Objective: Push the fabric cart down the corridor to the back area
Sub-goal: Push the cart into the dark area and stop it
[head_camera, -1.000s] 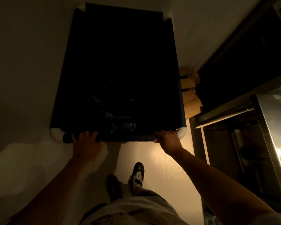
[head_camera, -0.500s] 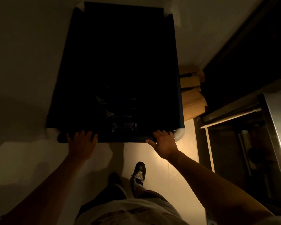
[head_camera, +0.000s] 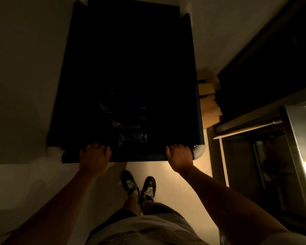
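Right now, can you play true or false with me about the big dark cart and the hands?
1. Both hands are on the cart's near edge. True: left hand and right hand hold the fabric cart.
2. The cart is bright red. False: it is dark.
3. Cardboard boxes sit to the cart's right. True.
4. The person is barefoot. False: they wear dark shoes.

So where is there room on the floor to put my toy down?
Bare floor lies left of the cart, beside the left hand, and behind it around the shoes. The right side is crowded: boxes sit against the cart, with a metal unit close by.
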### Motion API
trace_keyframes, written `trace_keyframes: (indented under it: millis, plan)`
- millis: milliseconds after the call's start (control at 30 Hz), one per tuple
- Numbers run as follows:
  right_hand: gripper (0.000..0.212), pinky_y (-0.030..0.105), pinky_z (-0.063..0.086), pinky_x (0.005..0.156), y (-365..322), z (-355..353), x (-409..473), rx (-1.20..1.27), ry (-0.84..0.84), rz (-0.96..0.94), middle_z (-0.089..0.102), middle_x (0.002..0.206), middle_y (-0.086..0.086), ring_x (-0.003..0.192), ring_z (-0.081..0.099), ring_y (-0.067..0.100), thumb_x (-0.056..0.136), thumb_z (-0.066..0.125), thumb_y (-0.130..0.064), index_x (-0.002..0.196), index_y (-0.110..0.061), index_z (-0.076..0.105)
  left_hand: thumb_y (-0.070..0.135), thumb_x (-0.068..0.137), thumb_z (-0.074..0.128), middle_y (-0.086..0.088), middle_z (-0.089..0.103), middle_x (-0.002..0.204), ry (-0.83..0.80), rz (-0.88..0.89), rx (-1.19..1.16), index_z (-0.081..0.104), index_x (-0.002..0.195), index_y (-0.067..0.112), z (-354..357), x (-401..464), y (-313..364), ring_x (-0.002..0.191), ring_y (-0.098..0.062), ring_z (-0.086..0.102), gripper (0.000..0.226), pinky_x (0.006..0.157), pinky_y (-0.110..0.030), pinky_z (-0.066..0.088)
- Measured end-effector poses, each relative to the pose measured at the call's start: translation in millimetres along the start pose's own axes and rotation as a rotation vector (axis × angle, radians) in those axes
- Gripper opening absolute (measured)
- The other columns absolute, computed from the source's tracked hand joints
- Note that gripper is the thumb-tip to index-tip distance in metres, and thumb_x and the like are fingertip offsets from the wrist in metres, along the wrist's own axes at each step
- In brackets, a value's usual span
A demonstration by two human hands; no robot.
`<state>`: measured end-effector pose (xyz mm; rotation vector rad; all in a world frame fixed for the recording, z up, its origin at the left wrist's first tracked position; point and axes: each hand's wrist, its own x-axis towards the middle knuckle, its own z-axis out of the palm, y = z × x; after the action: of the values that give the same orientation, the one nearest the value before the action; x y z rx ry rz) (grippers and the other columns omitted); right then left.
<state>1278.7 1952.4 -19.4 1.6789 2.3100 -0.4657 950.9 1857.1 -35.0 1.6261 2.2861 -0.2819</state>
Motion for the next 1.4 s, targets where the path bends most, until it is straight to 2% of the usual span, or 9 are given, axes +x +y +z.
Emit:
trace_keyframes:
  millis: [233, 467, 633, 800, 900, 1067, 1200, 1300, 1400]
  plan:
    - [0.045, 0.037, 0.051, 0.095, -3, 2, 3, -0.004, 0.034, 0.056, 0.073, 0.106, 0.003, 0.103, 0.068, 0.025, 0.108, 0.029, -0.037, 0.111, -0.02, 0.07, 0.039, 0.093, 0.037, -0.014, 0.067, 0.087, 0.09, 0.102, -0.027, 0.071, 0.084, 0.01, 6, 13, -10, 0.083, -0.035, 0.061, 0.045, 0.073, -0.042, 0.044]
    - [0.04, 0.037, 0.052, 0.095, -3, 2, 5, 0.06, 0.047, 0.049, 0.073, 0.105, 0.006, 0.1, 0.068, 0.026, 0.108, 0.033, -0.034, 0.108, -0.018, 0.07, 0.037, 0.093, 0.036, -0.01, 0.065, 0.071, 0.201, 0.141, -0.141, 0.068, 0.07, 0.012, 10, 11, -11, 0.065, -0.035, 0.062, 0.047, 0.052, -0.034, 0.043]
    - [0.041, 0.037, 0.052, 0.096, -4, -1, 4, 0.098, 0.031, 0.043, 0.073, 0.103, 0.006, 0.098, 0.068, 0.026, 0.109, 0.031, -0.033, 0.108, -0.018, 0.069, 0.037, 0.091, 0.039, -0.008, 0.063, 0.067, 0.241, 0.136, -0.155, 0.065, 0.066, 0.013, 12, 13, -12, 0.059, -0.032, 0.06, 0.044, 0.051, -0.03, 0.039]
    - [0.052, 0.037, 0.053, 0.094, -4, -1, 3, 0.112, 0.032, 0.036, 0.073, 0.101, 0.007, 0.096, 0.068, 0.026, 0.105, 0.022, -0.039, 0.109, -0.017, 0.069, 0.037, 0.093, 0.037, -0.004, 0.058, 0.062, 0.263, 0.155, -0.175, 0.062, 0.064, 0.017, 21, 15, -16, 0.053, -0.027, 0.055, 0.044, 0.05, -0.027, 0.035]
    - [0.044, 0.035, 0.054, 0.091, -2, 1, 4, 0.085, 0.04, 0.045, 0.073, 0.095, 0.005, 0.09, 0.069, 0.024, 0.108, 0.029, -0.035, 0.103, -0.018, 0.069, 0.037, 0.093, 0.04, -0.002, 0.058, 0.063, 0.264, 0.139, -0.168, 0.06, 0.064, 0.019, 25, 17, -16, 0.053, -0.025, 0.055, 0.039, 0.049, -0.028, 0.035]
    - [0.05, 0.037, 0.055, 0.089, -2, 0, 4, 0.083, 0.029, 0.038, 0.072, 0.093, 0.004, 0.088, 0.068, 0.023, 0.105, 0.024, -0.038, 0.099, -0.018, 0.069, 0.037, 0.094, 0.039, -0.001, 0.056, 0.062, 0.287, 0.131, -0.179, 0.056, 0.062, 0.02, 31, 18, -17, 0.053, -0.024, 0.053, 0.04, 0.049, -0.027, 0.031]
    - [0.043, 0.037, 0.054, 0.089, 0, 2, 6, 0.115, 0.014, 0.038, 0.071, 0.091, 0.003, 0.086, 0.067, 0.021, 0.108, 0.029, -0.035, 0.099, -0.019, 0.068, 0.032, 0.095, 0.044, -0.001, 0.047, 0.056, 0.384, 0.15, -0.163, 0.049, 0.058, 0.021, 33, 18, -17, 0.048, -0.024, 0.045, 0.039, 0.047, -0.027, 0.028]
    - [0.044, 0.035, 0.054, 0.087, 0, 4, 7, 0.131, 0.033, 0.039, 0.07, 0.089, 0.001, 0.084, 0.066, 0.019, 0.106, 0.029, -0.037, 0.096, -0.02, 0.068, 0.031, 0.095, 0.047, -0.003, 0.052, 0.059, 0.411, 0.163, -0.141, 0.057, 0.063, 0.019, 34, 19, -19, 0.049, -0.026, 0.049, 0.035, 0.049, -0.028, 0.029]
    - [0.036, 0.033, 0.054, 0.08, 0, 5, 6, 0.139, 0.038, 0.073, 0.07, 0.088, -0.001, 0.082, 0.067, 0.019, 0.106, 0.036, -0.035, 0.095, -0.023, 0.068, 0.036, 0.097, 0.038, -0.003, 0.057, 0.062, 0.375, 0.115, -0.194, 0.062, 0.068, 0.018, 34, 18, -17, 0.053, -0.026, 0.055, 0.042, 0.049, -0.027, 0.034]
